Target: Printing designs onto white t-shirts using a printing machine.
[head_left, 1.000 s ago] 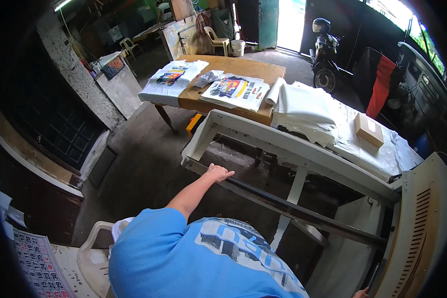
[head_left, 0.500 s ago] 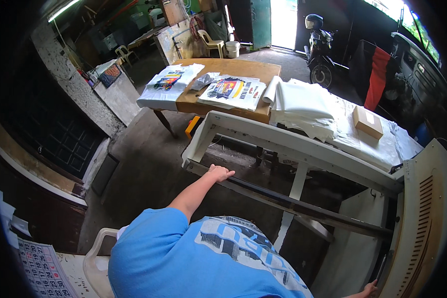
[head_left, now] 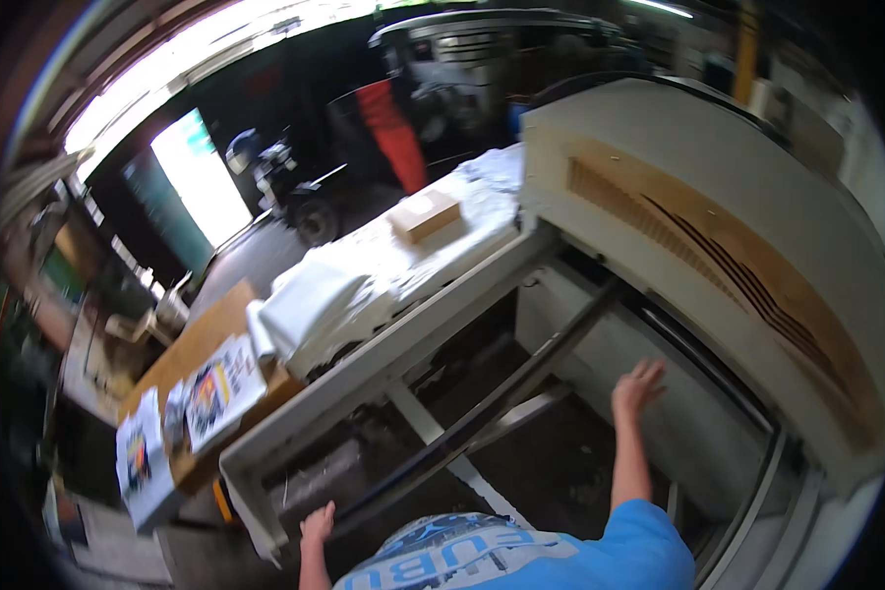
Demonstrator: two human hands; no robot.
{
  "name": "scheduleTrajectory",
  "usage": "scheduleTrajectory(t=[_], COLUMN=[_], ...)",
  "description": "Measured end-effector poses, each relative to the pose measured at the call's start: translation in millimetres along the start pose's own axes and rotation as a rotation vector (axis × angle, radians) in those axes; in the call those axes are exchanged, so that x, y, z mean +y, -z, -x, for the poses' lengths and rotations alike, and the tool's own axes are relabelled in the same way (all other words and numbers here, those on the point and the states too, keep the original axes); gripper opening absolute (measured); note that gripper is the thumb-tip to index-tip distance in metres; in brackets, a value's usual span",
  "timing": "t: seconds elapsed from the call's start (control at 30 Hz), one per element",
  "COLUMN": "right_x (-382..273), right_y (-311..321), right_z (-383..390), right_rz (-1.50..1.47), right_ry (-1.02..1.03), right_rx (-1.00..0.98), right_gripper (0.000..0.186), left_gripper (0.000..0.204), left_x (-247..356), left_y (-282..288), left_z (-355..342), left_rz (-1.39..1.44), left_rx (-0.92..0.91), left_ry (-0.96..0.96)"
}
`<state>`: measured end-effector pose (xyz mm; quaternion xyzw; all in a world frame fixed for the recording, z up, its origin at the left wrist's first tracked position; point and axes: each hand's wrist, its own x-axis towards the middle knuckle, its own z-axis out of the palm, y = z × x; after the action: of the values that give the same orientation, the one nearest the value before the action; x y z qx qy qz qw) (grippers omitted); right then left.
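Observation:
My left hand [head_left: 317, 523] is at the near left end of a long dark rail [head_left: 482, 413], its fingers curled at the rail. That rail runs across the opening of a big off-white metal frame [head_left: 379, 362]. My right hand [head_left: 639, 386] is raised over the right part of the opening, fingers spread and holding nothing. Beyond it, the frame joins a large beige housing [head_left: 570, 211] with a brown-stained, slotted panel [head_left: 698, 246]. Motion blurs the picture somewhat.
Behind the frame, a table covered in white sheeting [head_left: 364, 261] carries a cardboard box [head_left: 426, 216]. Printed white shirts [head_left: 224, 388] lie on a brown table [head_left: 206, 329] to the left. A motorcycle [head_left: 310, 202] stands near the bright doorway [head_left: 202, 177].
My view has swung to the right, bringing the beige housing fully into sight. My right hand has come up from low beside the housing into the open; my left stays by the rail's end.

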<state>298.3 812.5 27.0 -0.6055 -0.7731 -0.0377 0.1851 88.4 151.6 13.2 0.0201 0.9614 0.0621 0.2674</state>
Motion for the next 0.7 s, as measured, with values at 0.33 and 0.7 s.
scheduleTrajectory(t=[0.33,0.7], right_x=[-29,-159], right_y=[-4,23], right_z=[191,117], right_rz=[-0.104,-0.631], right_ry=[-0.006,0.585], right_rx=[-0.490,0.010], right_gripper=[0.057,0.042], left_gripper=[0.062,0.051], left_x=[4,15], left_y=[3,-14], left_z=[9,8], left_rz=[0.024,0.016], left_rx=[0.077,0.331], left_ry=[0.000,0.025])
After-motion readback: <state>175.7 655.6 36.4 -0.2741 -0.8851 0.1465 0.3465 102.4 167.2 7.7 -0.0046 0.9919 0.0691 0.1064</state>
